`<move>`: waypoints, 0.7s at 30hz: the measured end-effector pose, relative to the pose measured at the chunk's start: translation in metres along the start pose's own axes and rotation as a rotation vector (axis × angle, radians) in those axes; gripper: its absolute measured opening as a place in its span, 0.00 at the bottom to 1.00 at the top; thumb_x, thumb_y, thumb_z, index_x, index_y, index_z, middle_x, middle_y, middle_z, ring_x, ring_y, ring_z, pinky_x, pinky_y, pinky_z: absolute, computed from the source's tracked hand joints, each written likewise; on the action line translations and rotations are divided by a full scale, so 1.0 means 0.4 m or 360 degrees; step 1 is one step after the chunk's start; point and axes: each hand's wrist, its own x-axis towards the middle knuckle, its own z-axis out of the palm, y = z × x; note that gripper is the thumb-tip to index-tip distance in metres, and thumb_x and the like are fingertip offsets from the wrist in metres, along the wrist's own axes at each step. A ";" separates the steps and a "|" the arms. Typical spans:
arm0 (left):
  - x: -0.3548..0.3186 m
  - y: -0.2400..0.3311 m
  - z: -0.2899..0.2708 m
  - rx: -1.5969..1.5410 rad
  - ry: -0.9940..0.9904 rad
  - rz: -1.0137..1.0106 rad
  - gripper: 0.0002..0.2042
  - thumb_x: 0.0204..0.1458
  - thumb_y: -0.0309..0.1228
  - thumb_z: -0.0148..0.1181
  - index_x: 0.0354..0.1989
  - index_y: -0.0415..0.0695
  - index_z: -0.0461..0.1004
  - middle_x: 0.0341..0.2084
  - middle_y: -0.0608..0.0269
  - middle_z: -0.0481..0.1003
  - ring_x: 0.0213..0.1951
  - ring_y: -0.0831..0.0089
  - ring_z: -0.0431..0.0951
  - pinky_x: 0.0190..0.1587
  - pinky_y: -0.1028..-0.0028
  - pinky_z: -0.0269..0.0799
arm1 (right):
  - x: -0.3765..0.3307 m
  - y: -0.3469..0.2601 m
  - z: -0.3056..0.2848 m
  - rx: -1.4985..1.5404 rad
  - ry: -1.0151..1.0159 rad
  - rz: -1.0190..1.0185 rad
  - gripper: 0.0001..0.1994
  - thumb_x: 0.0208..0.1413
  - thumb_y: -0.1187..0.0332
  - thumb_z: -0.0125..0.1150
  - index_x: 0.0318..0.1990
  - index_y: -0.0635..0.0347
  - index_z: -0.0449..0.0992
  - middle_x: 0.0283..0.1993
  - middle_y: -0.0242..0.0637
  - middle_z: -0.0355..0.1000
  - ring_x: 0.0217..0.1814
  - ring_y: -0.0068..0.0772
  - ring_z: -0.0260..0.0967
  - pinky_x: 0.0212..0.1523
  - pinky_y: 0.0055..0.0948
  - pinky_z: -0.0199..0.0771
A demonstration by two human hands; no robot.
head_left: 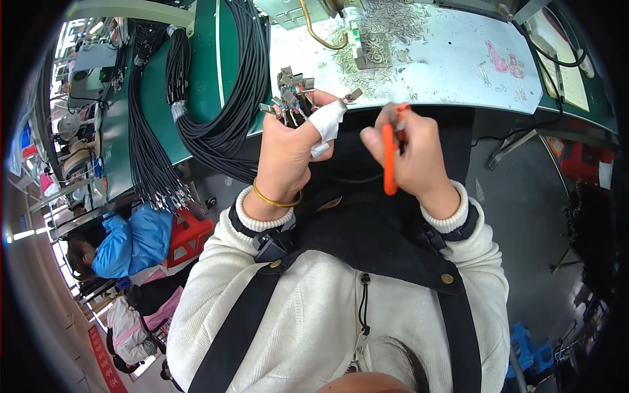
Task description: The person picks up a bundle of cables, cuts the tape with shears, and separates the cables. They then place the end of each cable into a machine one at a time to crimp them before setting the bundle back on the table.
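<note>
My left hand [288, 147] is closed around a bunch of thin wires tipped with small metal terminals [291, 88] that fan out above my fist; a white bandage wraps one finger [325, 124]. A gold bangle sits on that wrist. My right hand [409, 154] grips an orange-handled tool [389, 164], its handle pointing down toward me and its head hidden behind my fingers. The two hands are held close together in front of my chest, just below the table's near edge.
A white worktable [445, 59] ahead holds a heap of small metal parts [386, 29] and a metal fixture. Bundles of black cables [229, 98] hang over a green bench at left. A person in a blue jacket [128, 239] sits lower left beside a red stool.
</note>
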 end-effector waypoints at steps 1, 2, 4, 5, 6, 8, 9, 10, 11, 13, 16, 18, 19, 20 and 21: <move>-0.001 0.001 0.002 -0.0024 0.0024 -0.0009 0.05 0.42 0.23 0.58 0.27 0.37 0.71 0.15 0.68 0.68 0.13 0.85 0.61 0.12 0.85 0.50 | -0.004 -0.003 0.003 -0.0214 -0.0019 -0.0057 0.12 0.47 0.67 0.59 0.21 0.63 0.64 0.16 0.35 0.66 0.11 0.26 0.61 0.13 0.20 0.56; -0.003 0.001 0.002 -0.0048 0.0047 -0.0018 0.04 0.42 0.23 0.58 0.27 0.37 0.71 0.14 0.68 0.67 0.13 0.85 0.61 0.12 0.85 0.50 | -0.007 -0.009 0.007 -0.0429 -0.0037 -0.0114 0.13 0.45 0.67 0.60 0.19 0.63 0.63 0.13 0.35 0.64 0.11 0.29 0.60 0.13 0.22 0.56; -0.004 0.000 0.003 -0.0032 0.0058 -0.0007 0.04 0.42 0.23 0.58 0.27 0.37 0.71 0.14 0.68 0.67 0.13 0.85 0.61 0.12 0.85 0.50 | -0.005 -0.019 0.015 -0.0642 -0.0055 -0.0169 0.15 0.44 0.67 0.62 0.17 0.63 0.63 0.11 0.36 0.62 0.10 0.31 0.60 0.13 0.24 0.56; -0.003 -0.002 0.004 -0.0017 0.0067 0.0002 0.04 0.42 0.23 0.58 0.27 0.37 0.71 0.14 0.68 0.67 0.13 0.85 0.61 0.12 0.85 0.50 | -0.002 -0.024 0.020 -0.0682 -0.0038 -0.0155 0.15 0.43 0.66 0.62 0.17 0.63 0.63 0.11 0.36 0.61 0.10 0.34 0.60 0.13 0.26 0.56; -0.003 -0.002 0.004 -0.0002 0.0076 0.0011 0.04 0.42 0.22 0.58 0.27 0.37 0.71 0.14 0.68 0.67 0.13 0.85 0.61 0.12 0.85 0.50 | 0.001 -0.027 0.023 -0.0723 -0.0021 -0.0140 0.15 0.43 0.66 0.62 0.16 0.63 0.63 0.10 0.37 0.60 0.10 0.36 0.59 0.14 0.27 0.56; -0.002 -0.001 0.003 0.0007 0.0070 0.0001 0.05 0.42 0.22 0.58 0.27 0.37 0.71 0.14 0.68 0.67 0.13 0.85 0.61 0.12 0.85 0.50 | 0.002 -0.028 0.025 -0.0761 -0.0003 -0.0122 0.16 0.42 0.65 0.62 0.16 0.63 0.63 0.10 0.38 0.59 0.10 0.38 0.59 0.14 0.29 0.56; -0.003 0.000 0.002 0.0012 0.0062 -0.0002 0.05 0.41 0.22 0.58 0.27 0.37 0.72 0.14 0.68 0.67 0.14 0.85 0.62 0.12 0.85 0.50 | 0.000 -0.029 0.025 -0.0798 -0.0007 -0.0102 0.15 0.43 0.65 0.62 0.16 0.64 0.63 0.10 0.38 0.60 0.11 0.39 0.59 0.14 0.29 0.56; -0.004 0.002 0.001 0.0017 0.0055 -0.0006 0.05 0.41 0.22 0.58 0.28 0.37 0.72 0.14 0.68 0.67 0.14 0.85 0.62 0.12 0.85 0.50 | -0.001 -0.030 0.026 -0.0834 -0.0010 -0.0081 0.15 0.44 0.65 0.61 0.16 0.64 0.64 0.10 0.39 0.60 0.11 0.39 0.59 0.14 0.30 0.56; -0.002 0.003 0.001 0.0017 0.0053 -0.0006 0.05 0.41 0.22 0.58 0.28 0.37 0.72 0.14 0.68 0.67 0.14 0.85 0.62 0.12 0.85 0.50 | -0.001 -0.030 0.026 -0.0870 -0.0013 -0.0060 0.15 0.44 0.65 0.60 0.16 0.64 0.64 0.11 0.40 0.60 0.11 0.40 0.59 0.14 0.30 0.56; 0.008 0.007 0.002 0.0168 0.0118 -0.0033 0.05 0.42 0.23 0.58 0.27 0.37 0.71 0.15 0.69 0.67 0.13 0.85 0.61 0.12 0.84 0.49 | -0.003 -0.004 0.019 -0.0863 -0.0072 -0.0059 0.14 0.46 0.65 0.59 0.18 0.65 0.66 0.11 0.40 0.61 0.11 0.38 0.59 0.14 0.29 0.57; 0.037 0.015 -0.006 0.0187 0.0091 -0.0089 0.04 0.43 0.23 0.56 0.28 0.38 0.70 0.15 0.69 0.66 0.13 0.85 0.60 0.12 0.84 0.49 | 0.006 -0.004 0.014 -0.0845 -0.0194 -0.0062 0.13 0.48 0.65 0.57 0.21 0.66 0.68 0.11 0.39 0.62 0.11 0.34 0.61 0.14 0.26 0.58; 0.071 0.022 -0.015 0.0074 -0.0028 -0.0179 0.03 0.45 0.24 0.54 0.28 0.38 0.69 0.16 0.69 0.65 0.12 0.85 0.58 0.12 0.84 0.48 | 0.007 -0.021 0.003 -0.0212 -0.0075 0.0399 0.11 0.51 0.66 0.54 0.25 0.66 0.69 0.14 0.37 0.65 0.13 0.28 0.62 0.15 0.23 0.60; 0.091 0.022 -0.021 0.0074 -0.0026 -0.0179 0.03 0.45 0.24 0.54 0.28 0.38 0.69 0.16 0.69 0.65 0.12 0.85 0.58 0.12 0.84 0.48 | 0.012 -0.032 0.001 0.0110 -0.0019 0.0624 0.11 0.52 0.66 0.53 0.27 0.67 0.69 0.15 0.36 0.66 0.13 0.25 0.63 0.15 0.21 0.60; 0.116 0.020 -0.030 -0.0081 -0.0117 -0.0249 0.03 0.46 0.24 0.52 0.29 0.39 0.68 0.16 0.69 0.64 0.12 0.85 0.58 0.12 0.84 0.48 | 0.019 -0.036 -0.001 0.0112 -0.0021 0.0624 0.11 0.52 0.66 0.53 0.27 0.67 0.69 0.15 0.36 0.66 0.13 0.25 0.63 0.15 0.21 0.60; 0.140 0.018 -0.036 -0.0238 -0.0213 -0.0321 0.03 0.47 0.24 0.51 0.29 0.39 0.67 0.16 0.69 0.63 0.12 0.84 0.57 0.11 0.84 0.48 | 0.030 -0.036 -0.004 0.0172 0.0129 0.0486 0.11 0.52 0.65 0.53 0.28 0.67 0.69 0.17 0.36 0.67 0.14 0.23 0.63 0.15 0.20 0.61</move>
